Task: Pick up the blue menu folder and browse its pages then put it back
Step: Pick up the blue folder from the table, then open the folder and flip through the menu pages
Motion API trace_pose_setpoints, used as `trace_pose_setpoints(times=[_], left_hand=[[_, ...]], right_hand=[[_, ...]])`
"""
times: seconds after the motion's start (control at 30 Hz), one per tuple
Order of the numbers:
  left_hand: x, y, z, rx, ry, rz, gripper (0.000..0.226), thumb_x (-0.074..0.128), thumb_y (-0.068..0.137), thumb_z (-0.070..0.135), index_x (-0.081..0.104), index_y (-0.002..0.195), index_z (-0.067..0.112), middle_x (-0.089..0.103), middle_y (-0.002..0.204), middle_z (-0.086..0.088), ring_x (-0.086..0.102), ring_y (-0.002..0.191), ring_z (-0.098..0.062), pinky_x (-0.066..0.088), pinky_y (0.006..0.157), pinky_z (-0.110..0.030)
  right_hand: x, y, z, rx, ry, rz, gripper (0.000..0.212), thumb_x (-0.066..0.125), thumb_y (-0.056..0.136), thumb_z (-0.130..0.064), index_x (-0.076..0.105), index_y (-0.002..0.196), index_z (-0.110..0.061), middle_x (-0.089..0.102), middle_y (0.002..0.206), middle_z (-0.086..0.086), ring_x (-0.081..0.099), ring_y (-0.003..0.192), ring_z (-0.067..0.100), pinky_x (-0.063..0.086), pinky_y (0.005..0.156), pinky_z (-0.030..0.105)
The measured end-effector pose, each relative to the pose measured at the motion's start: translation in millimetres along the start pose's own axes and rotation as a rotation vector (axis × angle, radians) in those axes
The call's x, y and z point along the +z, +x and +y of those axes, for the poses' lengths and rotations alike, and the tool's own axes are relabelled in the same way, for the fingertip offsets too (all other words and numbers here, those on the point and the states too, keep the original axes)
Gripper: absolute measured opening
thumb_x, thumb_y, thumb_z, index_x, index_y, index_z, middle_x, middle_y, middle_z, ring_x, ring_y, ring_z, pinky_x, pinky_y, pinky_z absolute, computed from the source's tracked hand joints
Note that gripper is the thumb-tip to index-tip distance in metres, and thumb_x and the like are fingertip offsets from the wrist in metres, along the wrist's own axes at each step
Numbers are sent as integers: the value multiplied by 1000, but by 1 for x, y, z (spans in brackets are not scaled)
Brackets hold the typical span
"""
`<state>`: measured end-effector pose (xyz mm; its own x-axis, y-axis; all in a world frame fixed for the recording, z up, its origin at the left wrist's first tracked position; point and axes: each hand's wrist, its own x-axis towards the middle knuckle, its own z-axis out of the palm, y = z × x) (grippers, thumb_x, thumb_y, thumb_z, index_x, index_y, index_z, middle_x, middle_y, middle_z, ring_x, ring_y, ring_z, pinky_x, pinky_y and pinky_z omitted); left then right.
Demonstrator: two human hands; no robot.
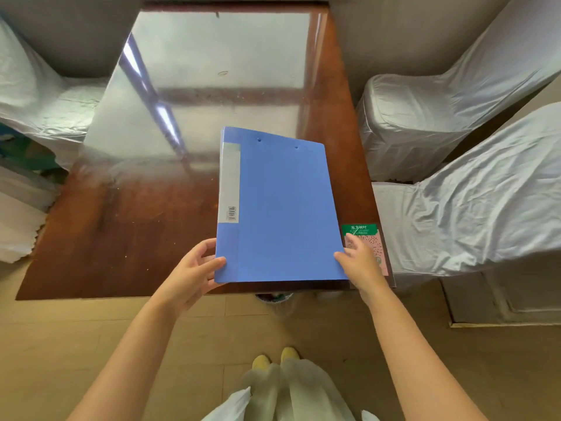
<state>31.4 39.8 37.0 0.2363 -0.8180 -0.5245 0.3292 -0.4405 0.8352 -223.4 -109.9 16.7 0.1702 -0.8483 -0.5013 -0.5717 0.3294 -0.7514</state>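
You're holding the blue menu folder [282, 208] closed, w/ both hands, over the near right part of the bench [127, 226]. Your left hand [189, 270] is gripping the folder's 7 o'clock corner, thumb on top of the cover, fingers curled underneath. Your right hand [361, 262] is pinching the 5 o'clock corner, thumb on the cover, other fingers behind the edge. The spine is facing left and carrying a grey label strip [229, 183] w/ a small barcode near its lower end; barcode digits too small to read. Two small holes are showing near the cover's top edge. At 3 o'clock of your right hand, a pink card [375, 241] w/ a green header is lying on the bench corner; header is reading "东方树叶", QR-type pattern below it. Grey-covered chairs [425, 117] are standing at the bench's right.
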Motion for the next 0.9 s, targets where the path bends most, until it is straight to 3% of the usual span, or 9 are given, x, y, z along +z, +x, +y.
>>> trace_pose_setpoints(times=[0.1, 0.2, 0.33, 0.43, 0.5, 0.57, 0.73, 0.8, 0.9], left_hand=[[-6, -9, 14, 38, 14, -40, 40, 59, 83, 15, 51, 122, 18, 73, 109, -6, 69, 100, -25, 59, 75, -30], [-6, -17, 26, 86, 51, -91, 45, 62, 78, 21, 53, 122, 22, 72, 112, -8, 68, 102, -25, 58, 74, -31], [3, -24, 43, 234, 171, -124, 42, 57, 89, 22, 49, 129, 35, 67, 122, -1, 65, 107, -21, 57, 79, -30], [18, -29, 52, 362, 406, -118, 70, 63, 86, 22, 25, 140, 46, 52, 136, 18, 60, 110, -7, 56, 83, -28], [25, -30, 54, 432, 623, -25, 102, 74, 77, 16, 3, 143, 48, 36, 136, 33, 53, 110, 8, 49, 81, -13], [30, -31, 58, 501, 808, 23, 113, 77, 74, 15, -8, 142, 47, 35, 133, 30, 45, 114, 8, 46, 86, -13], [35, -34, 64, 677, 855, 58, 85, 59, 85, 38, -9, 126, 70, 20, 118, 63, 29, 111, 29, 28, 85, 5], [33, -34, 64, 669, 862, 79, 77, 48, 84, 50, -11, 130, 63, 13, 127, 55, 22, 114, 29, 27, 92, -2], [32, -31, 65, 711, 874, 150, 68, 43, 90, 49, -6, 138, 46, 16, 143, 26, 18, 123, 15, 20, 103, -21]], right_hand=[[-30, -8, -11, 23, 375, -177, 45, 52, 91, -5, 43, 134, -14, 60, 126, 8, 63, 104, 24, 59, 70, 34], [-45, -24, -21, -127, 337, -277, 32, 55, 92, -13, 53, 123, -21, 65, 118, 6, 65, 104, 21, 59, 64, 28], [-53, -42, -27, -235, 320, -185, 21, 53, 93, -15, 52, 114, -21, 69, 110, 9, 68, 97, 21, 57, 60, 28], [-57, -51, -29, -311, 353, -103, 16, 52, 94, -13, 55, 103, -26, 69, 109, 8, 69, 95, 20, 59, 62, 27], [-61, -57, -34, -343, 386, -68, 19, 51, 94, -12, 56, 97, -30, 68, 109, 10, 68, 96, 24, 59, 61, 24], [-66, -60, -41, -360, 389, -62, 20, 50, 94, -11, 57, 97, -30, 70, 106, 11, 69, 93, 24, 59, 61, 25], [-75, -68, -54, -417, 356, -58, 22, 50, 94, -14, 58, 97, -35, 73, 100, 4, 71, 87, 17, 56, 56, 20], [-75, -69, -59, -433, 368, -65, 23, 47, 96, -16, 56, 99, -36, 71, 104, 0, 71, 89, 15, 54, 55, 17], [-72, -73, -70, -443, 379, -89, 20, 41, 98, -23, 55, 110, -32, 66, 114, 3, 69, 90, 10, 53, 58, 16]])
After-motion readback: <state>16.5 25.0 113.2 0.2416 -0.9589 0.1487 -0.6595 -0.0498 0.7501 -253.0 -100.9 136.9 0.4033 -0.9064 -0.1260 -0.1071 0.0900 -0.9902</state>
